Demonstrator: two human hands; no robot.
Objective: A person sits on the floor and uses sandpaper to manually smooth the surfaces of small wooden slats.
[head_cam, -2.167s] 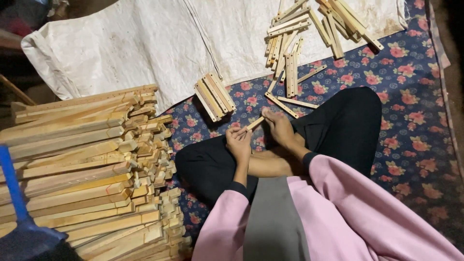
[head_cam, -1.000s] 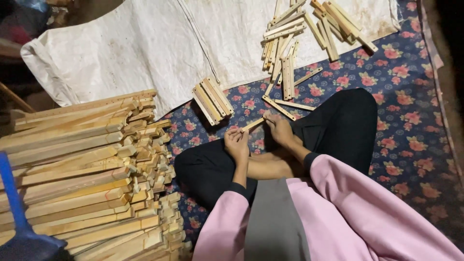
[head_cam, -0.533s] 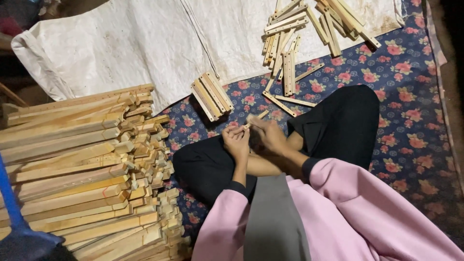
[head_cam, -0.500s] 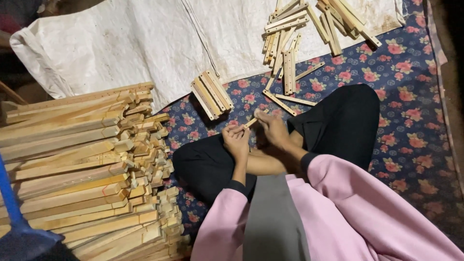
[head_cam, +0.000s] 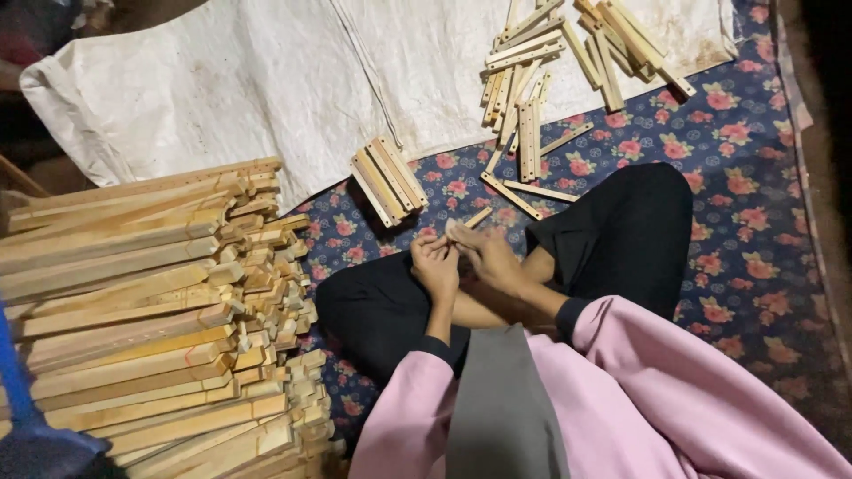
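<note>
Both hands meet over the lap. The left hand (head_cam: 435,266) and right hand (head_cam: 488,259) apparently pinch one small wooden stick (head_cam: 469,222) between closed fingers. Its long axis points far-right, away from the fingertips.

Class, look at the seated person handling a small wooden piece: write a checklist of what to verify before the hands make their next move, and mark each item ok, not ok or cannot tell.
1. Both hands on the work: left hand and right hand meet at the small wooden piece over the lap. Ok.
2. Grip firm on the piece: fingers hide the contact. Cannot tell.
3. More pieces nearby: a small bundle of sticks lies ahead on the floral mat. Ok.
4. Loose sticks scattered on the white sheet, not tidy. Not ok.
5. Big stack of wooden slats beside the left knee looks settled. Ok.
</note>
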